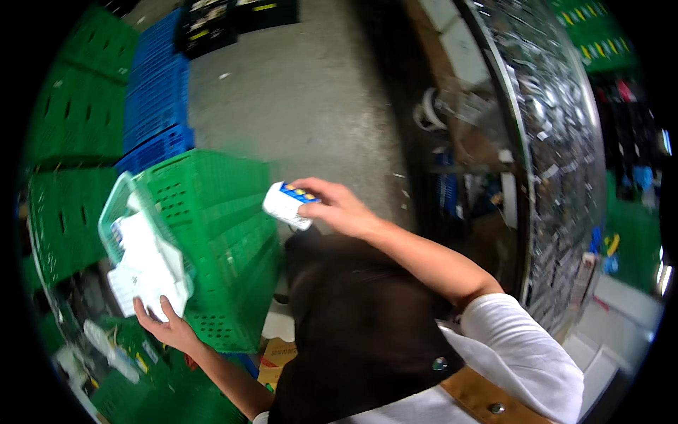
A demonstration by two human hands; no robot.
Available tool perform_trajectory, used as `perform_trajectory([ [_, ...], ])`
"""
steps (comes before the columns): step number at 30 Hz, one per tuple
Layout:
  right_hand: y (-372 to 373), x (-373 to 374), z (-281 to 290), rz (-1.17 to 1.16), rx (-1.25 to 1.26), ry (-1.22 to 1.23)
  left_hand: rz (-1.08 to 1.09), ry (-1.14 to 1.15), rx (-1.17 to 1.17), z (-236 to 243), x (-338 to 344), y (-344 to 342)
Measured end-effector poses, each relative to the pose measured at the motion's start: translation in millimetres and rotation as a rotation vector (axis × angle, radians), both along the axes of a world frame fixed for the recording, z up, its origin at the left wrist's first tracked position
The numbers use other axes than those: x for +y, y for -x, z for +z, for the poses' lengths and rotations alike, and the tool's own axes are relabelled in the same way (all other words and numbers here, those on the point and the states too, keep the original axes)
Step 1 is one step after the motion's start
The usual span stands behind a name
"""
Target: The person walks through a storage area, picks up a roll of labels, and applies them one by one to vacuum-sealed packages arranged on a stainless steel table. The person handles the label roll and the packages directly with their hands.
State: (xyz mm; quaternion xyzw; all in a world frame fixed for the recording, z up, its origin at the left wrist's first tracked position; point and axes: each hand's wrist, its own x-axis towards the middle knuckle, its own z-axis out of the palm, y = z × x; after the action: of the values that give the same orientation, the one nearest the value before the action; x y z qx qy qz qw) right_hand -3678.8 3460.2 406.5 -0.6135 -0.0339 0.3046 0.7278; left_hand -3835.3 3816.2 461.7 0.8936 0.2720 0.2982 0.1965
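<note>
My right hand (335, 206) is closed round a small white and blue box (286, 206) with yellow patches, held up in front of my dark apron. Lower left, my left hand (169, 328) grips the near edge of some white papers (147, 265); two of its fingertips show on top of the sheets. These papers lie in and spill over a pale green basket (116, 194), which rests tilted on a stack of green plastic crates (229, 240). What lies beneath the papers is hidden.
Behind the stack stand blue crates (152, 92) and more green crates (78, 116). Black crates (247, 15) are at the far end of the floor (311, 92). On the right runs a long metal-edged table (544, 134) full of shiny wrapped pieces. A brown cardboard box (277, 359) sits low beside me.
</note>
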Motion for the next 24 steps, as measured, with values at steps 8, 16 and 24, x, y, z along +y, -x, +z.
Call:
perform_trajectory([
  [8, 111, -43, 2, -0.124, -0.137, 0.155, -0.715, 1.425, 0.186, -58, -210, -18],
  [16, 254, -49, -33, -0.456, 0.007, 0.104, -0.737, 1.479, 0.476, -117, -236, 69],
  [24, 326, -42, -38, -0.4, -0.065, 0.316, -0.556, 1.668, 0.515, -128, -232, 138],
])
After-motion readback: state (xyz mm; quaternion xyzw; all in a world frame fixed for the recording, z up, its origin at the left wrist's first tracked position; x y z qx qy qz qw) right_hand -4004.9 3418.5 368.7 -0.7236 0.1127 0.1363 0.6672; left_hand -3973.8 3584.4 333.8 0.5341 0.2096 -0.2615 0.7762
